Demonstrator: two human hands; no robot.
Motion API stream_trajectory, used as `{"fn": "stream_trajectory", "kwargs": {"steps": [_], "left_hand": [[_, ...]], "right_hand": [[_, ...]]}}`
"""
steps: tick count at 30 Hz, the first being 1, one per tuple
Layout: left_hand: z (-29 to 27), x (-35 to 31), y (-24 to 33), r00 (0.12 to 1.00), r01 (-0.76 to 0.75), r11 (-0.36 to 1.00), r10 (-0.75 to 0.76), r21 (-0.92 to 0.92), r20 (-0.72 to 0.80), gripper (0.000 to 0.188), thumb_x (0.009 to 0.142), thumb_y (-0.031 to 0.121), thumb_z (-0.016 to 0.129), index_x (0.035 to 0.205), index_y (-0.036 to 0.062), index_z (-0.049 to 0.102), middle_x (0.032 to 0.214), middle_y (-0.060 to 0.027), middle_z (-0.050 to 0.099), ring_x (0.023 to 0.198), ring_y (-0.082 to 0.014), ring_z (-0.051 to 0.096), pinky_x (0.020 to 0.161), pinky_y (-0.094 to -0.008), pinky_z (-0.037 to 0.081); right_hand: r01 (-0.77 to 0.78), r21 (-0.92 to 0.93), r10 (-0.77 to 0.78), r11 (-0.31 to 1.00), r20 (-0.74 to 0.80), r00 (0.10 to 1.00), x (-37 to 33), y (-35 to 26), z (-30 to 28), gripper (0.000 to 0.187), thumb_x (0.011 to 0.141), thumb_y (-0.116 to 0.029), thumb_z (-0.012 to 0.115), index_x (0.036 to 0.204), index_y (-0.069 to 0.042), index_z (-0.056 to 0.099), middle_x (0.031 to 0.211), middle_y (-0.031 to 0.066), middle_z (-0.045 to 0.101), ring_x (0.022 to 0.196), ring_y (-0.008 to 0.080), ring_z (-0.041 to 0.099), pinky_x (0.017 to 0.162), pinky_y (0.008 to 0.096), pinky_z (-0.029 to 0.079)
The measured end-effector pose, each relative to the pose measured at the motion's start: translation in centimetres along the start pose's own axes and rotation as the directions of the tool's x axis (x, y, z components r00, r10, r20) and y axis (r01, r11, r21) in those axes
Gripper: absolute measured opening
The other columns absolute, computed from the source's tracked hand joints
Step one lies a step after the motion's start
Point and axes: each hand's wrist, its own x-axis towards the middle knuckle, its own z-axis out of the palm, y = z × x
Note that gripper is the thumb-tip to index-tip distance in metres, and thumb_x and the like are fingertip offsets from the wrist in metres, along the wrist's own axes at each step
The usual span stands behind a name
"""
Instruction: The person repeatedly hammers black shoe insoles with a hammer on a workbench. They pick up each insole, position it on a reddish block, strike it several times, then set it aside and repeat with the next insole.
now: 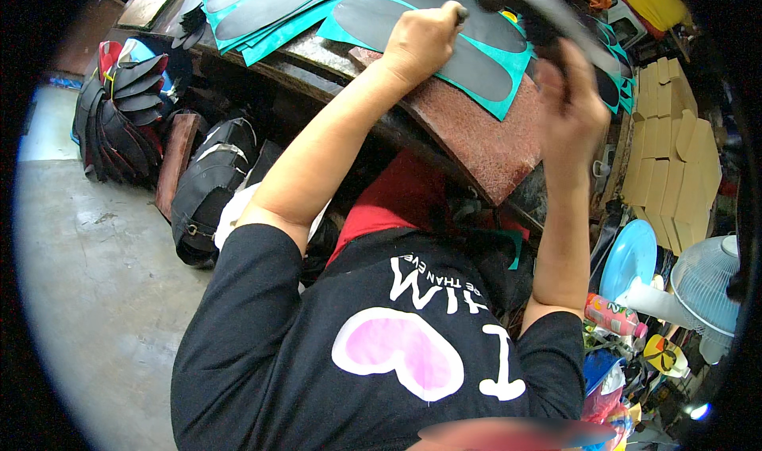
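Note:
My left hand (421,42) is closed around a small, dark, stubby tool whose rounded end (462,13) pokes out above the fist; the rest of it is hidden. It rests over a teal sheet (502,111) carrying grey-black sole shapes (475,68). Underneath lies a reddish-brown stone slab (496,145) at the bench's near edge. My right hand (571,102) is raised to the right of the sheet and smeared by motion. Its fingers appear wrapped round a dark, blurred hammer (548,11), whose head lies toward my left hand.
More teal sheets with sole shapes (270,11) are stacked on the bench to the left. A bundle of dark sole pieces (127,110) and a black bag (213,189) are below at left. On the right are cardboard boxes (667,157), a white fan (706,280) and a pink bottle (615,316).

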Motion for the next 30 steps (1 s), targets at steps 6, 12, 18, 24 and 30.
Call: {"fn": "stream_trajectory", "kwargs": {"steps": [6, 12, 18, 24, 30], "left_hand": [[0.9, -0.1, -1.4, 0.805, 0.464, 0.557, -0.590, -0.689, 0.066, 0.012, 0.085, 0.010, 0.070, 0.090, 0.0003, 0.066, 0.080, -0.0125, 0.072, 0.070, -0.0169, 0.071, 0.065, -0.0296, 0.058], [0.5, -0.2, -1.5, 0.963, 0.262, 0.910, -0.269, -0.322, 0.022, 0.016, 0.084, 0.015, 0.072, 0.094, 0.0041, 0.065, 0.083, -0.0154, 0.071, 0.076, -0.0275, 0.072, 0.069, -0.0358, 0.056], [0.5, -0.3, 0.9, 0.999, 0.053, 0.999, -0.053, -0.012, -0.008, 0.013, 0.087, 0.013, 0.066, 0.093, 0.0052, 0.058, 0.077, -0.0150, 0.068, 0.074, -0.0331, 0.069, 0.067, -0.0406, 0.055], [0.4, 0.0, -0.7, 0.865, 0.476, 0.683, -0.479, -0.554, 0.153, 0.016, 0.087, 0.014, 0.070, 0.095, -0.0001, 0.066, 0.082, -0.0088, 0.072, 0.076, -0.0141, 0.071, 0.071, -0.0275, 0.057], [0.3, -0.2, 0.8, 0.971, 0.240, 0.939, -0.236, -0.245, 0.046, 0.019, 0.087, 0.016, 0.071, 0.098, 0.0033, 0.064, 0.084, -0.0137, 0.072, 0.079, -0.0243, 0.072, 0.070, -0.0338, 0.056]], "right_hand": [[-0.264, -0.144, 0.280, 0.954, 0.106, 0.954, -1.1, 3.0, 0.2, 0.035, 0.093, -0.034, 0.065, 0.120, -0.012, 0.066, 0.102, 0.0178, 0.070, 0.093, 0.0349, 0.069, 0.077, 0.0373, 0.054], [-0.162, 0.147, 0.170, 0.976, -0.042, 0.985, 0.2, 0.4, -2.6, 0.032, 0.096, -0.020, 0.065, 0.125, -0.006, 0.064, 0.089, 0.0067, 0.070, 0.073, 0.0088, 0.060, 0.065, 0.0237, 0.049], [-0.141, -0.201, 0.168, 0.969, 0.127, 0.978, -1.4, 1.5, 0.3, 0.032, 0.093, -0.029, 0.066, 0.118, -0.009, 0.066, 0.100, 0.0189, 0.070, 0.091, 0.0340, 0.070, 0.075, 0.0363, 0.054], [-0.300, -0.031, 0.301, 0.954, 0.097, 0.949, -1.0, 2.5, -2.0, 0.037, 0.093, -0.029, 0.067, 0.123, -0.007, 0.065, 0.102, 0.0174, 0.072, 0.086, 0.0246, 0.071, 0.077, 0.0327, 0.053], [-0.143, 0.199, 0.161, 0.969, -0.079, 0.984, -0.2, -0.6, -3.2, 0.029, 0.092, -0.017, 0.069, 0.118, -0.004, 0.066, 0.097, 0.0138, 0.073, 0.082, 0.0168, 0.067, 0.074, 0.0327, 0.054]]}}
